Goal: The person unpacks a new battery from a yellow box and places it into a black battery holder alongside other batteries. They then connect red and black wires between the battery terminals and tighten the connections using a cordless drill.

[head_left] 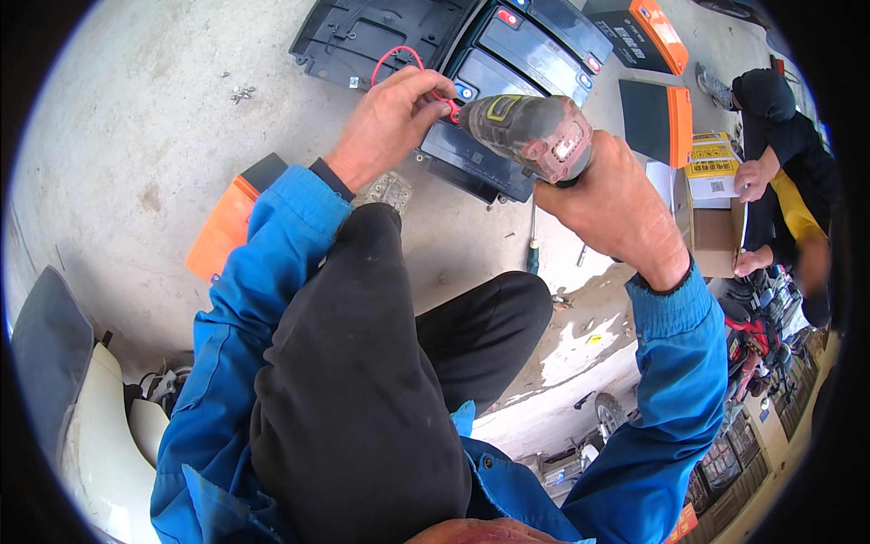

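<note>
My right hand point(616, 204) grips a worn grey and red cordless driver point(530, 131), its tip pointed left at a black battery point(480, 109). My left hand point(390, 122) pinches a red wire point(399, 56) at the battery's terminal, right beside the driver's tip. Several black batteries point(544, 45) sit side by side in a row on the concrete floor. Both forearms wear blue sleeves; my knees in black trousers fill the middle of the view.
A black plastic cover point(362, 36) lies behind the batteries. Orange and black boxes point(662, 113) stand at right, another orange piece point(227, 227) at left. Loose screws point(242, 92), a screwdriver point(532, 249), a cardboard box point(711, 227) and another crouching person point(779, 154) are nearby.
</note>
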The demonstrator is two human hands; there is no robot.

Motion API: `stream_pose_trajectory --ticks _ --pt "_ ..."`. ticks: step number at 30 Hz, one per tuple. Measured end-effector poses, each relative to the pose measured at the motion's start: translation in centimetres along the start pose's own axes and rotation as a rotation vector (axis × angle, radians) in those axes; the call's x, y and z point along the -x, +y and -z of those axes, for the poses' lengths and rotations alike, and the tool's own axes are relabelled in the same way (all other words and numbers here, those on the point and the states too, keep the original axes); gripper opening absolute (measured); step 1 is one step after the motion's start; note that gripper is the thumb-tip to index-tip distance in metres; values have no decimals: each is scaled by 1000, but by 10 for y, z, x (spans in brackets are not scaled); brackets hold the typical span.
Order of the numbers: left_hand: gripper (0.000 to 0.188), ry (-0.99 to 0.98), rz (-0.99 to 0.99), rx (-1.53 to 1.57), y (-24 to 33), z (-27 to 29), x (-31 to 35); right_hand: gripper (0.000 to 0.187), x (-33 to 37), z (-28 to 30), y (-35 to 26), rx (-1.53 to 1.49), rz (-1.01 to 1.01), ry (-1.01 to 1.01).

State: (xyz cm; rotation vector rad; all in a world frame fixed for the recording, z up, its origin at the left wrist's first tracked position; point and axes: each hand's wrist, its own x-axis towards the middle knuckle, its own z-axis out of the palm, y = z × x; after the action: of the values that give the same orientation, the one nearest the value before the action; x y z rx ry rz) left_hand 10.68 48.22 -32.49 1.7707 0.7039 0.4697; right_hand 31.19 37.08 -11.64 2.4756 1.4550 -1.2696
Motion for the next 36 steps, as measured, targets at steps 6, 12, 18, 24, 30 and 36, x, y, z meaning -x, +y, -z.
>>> stream_pose_trajectory --ticks 6,12,18,24,30,36 --pt "21 -27 -78 -47 -3 0 -1 33 -2 3 -4 35 -10 -7" --pt "19 -69 -34 -19 -1 4 -5 31 -4 5 -6 45 4 4" --pt "21 -71 -16 -8 -2 4 -6 34 -8 6 -4 57 25 -13" --pt "23 -64 -33 -18 -4 3 -6 31 -7 5 -5 68 0 6" --pt "23 -63 -34 18 -4 4 -7 31 -11 7 -6 60 -24 -13" --pt "22 -71 -14 5 -4 3 -7 30 -10 6 -5 101 48 -11"
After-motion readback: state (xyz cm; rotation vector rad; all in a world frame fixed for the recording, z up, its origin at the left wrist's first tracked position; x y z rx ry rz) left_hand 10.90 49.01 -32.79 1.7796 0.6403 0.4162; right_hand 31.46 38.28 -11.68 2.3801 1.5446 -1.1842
